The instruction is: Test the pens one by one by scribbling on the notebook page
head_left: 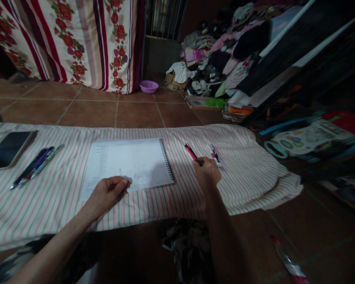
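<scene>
From the head view: on a low bench draped in white cloth with pink and grey stripes (245,177), a white-paged, spiral-bound notebook (130,157), lying flat in front of the body. Long axis running left to right, slightly skewed, with the dark wire coil (167,161) down the right edge. Largely white in the middle, with faint printed rows at the left, short thin strokes towards the near edge, and a shadow over the lower right.

To the right of the notebook and apart from it, slim red and black writing tools (191,151), pointing away from the body and leftward, long axis slanting back into the right hand (207,171). Bright red along one shaft, black beside it; exact number hard to tell. Pinched at the near end by closed fingers; whether lifted off the cloth, impossible to tell.

Left hand (111,189) over the notebook's near edge, thumb and forefinger pressed together. Just beside the right hand, a small pink, white and dark packet (215,155). Far left, several dark, purple and green pens (38,165) near a dark-screened phone (8,149).
</scene>
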Tool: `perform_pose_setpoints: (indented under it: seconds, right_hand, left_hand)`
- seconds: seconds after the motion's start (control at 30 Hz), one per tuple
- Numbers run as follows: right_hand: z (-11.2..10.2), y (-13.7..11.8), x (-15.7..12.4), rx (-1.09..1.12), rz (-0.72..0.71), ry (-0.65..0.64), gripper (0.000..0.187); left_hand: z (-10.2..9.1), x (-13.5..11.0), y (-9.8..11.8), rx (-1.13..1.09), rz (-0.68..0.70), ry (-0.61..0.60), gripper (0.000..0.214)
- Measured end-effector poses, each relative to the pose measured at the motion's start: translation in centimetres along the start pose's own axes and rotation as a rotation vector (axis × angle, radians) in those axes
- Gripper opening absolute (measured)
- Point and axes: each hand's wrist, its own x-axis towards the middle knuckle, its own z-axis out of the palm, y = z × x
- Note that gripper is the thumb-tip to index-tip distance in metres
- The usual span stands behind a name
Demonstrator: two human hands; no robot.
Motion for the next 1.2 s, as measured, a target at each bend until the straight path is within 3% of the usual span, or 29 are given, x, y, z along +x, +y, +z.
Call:
perform_pose_setpoints:
  seconds: [0.37,0.57,0.77,0.87,1.03,1.2]
  right_hand:
    - [0.7,0.4,0.3,0.101,-0.028,0.087,0.027]
    - [0.2,1.8,1.7,0.463,0.023,0.295,0.029]
    - [0.3,2.9,2.7,0.709,0.095,0.313,0.028]
    - [0.2,1.8,2.5,0.765,0.090,0.335,0.027]
    - [-0.2,-2.4,0.6,0.719,-0.062,0.348,0.029]
    - [0.0,-6.8,-2.3,0.696,-0.292,0.217,0.029]
  left_hand:
    - [0.0,0.0,0.0,0.006,0.008,0.004,0.050]
    - [-0.2,-0.1,0.0,0.019,0.015,-0.005,0.047]
    - [-0.1,-0.3,0.5,-0.035,-0.003,0.023,0.044]
    - [-0.1,-0.4,1.0,-0.069,-0.022,0.056,0.043]
    - [-0.7,-0.5,1.4,-0.064,0.018,0.088,0.043]
    - [-1.6,-0.6,1.6,-0.038,0.047,0.147,0.043]
